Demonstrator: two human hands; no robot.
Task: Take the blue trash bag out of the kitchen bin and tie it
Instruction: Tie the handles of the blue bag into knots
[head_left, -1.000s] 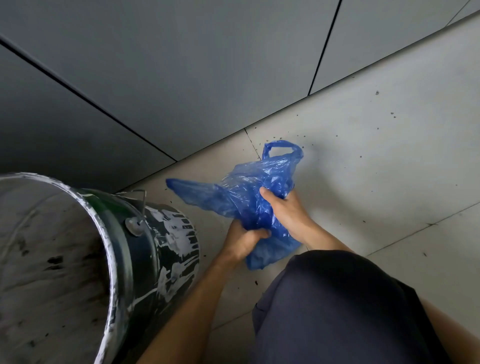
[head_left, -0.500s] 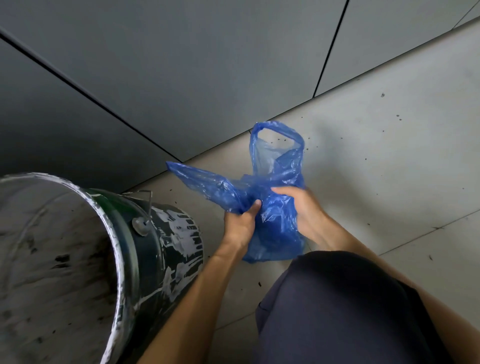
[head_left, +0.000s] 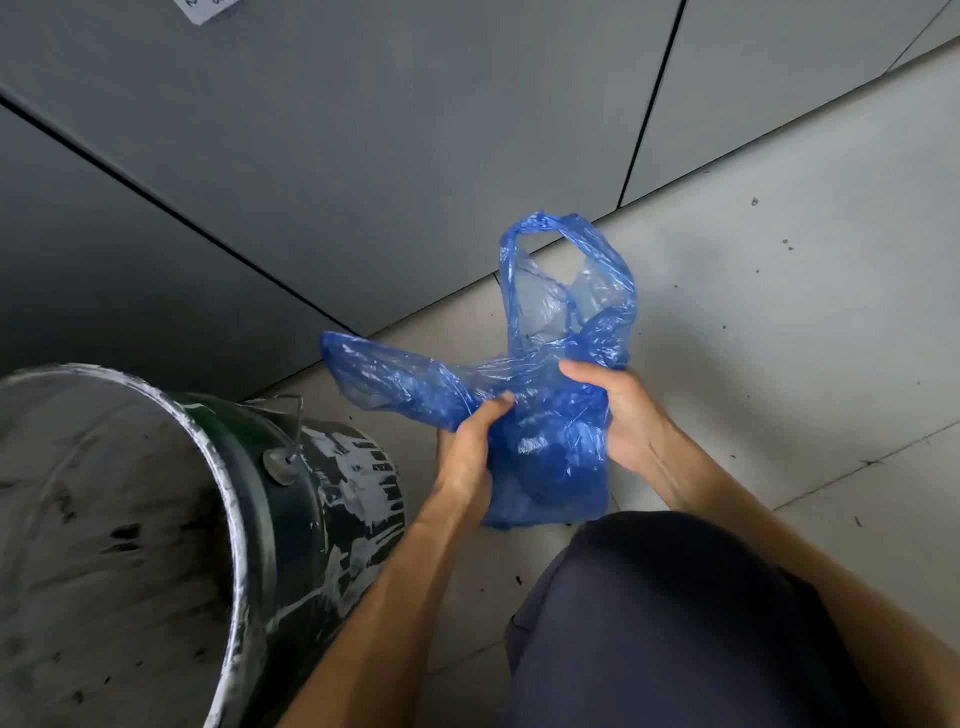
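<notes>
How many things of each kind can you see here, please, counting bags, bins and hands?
Bags: 1, the blue trash bag
Bins: 1, the paint-splashed bin
Hands: 2, the left hand and the right hand, both gripping the bag
Total: 4

Only one wide-angle view is provided, worn at the person's head and directed steeply downward at the pale tiled floor (head_left: 779, 322) beside the grey panelled wall (head_left: 415, 130); the left hand (head_left: 467, 457) and right hand (head_left: 631, 415) are framed close.
</notes>
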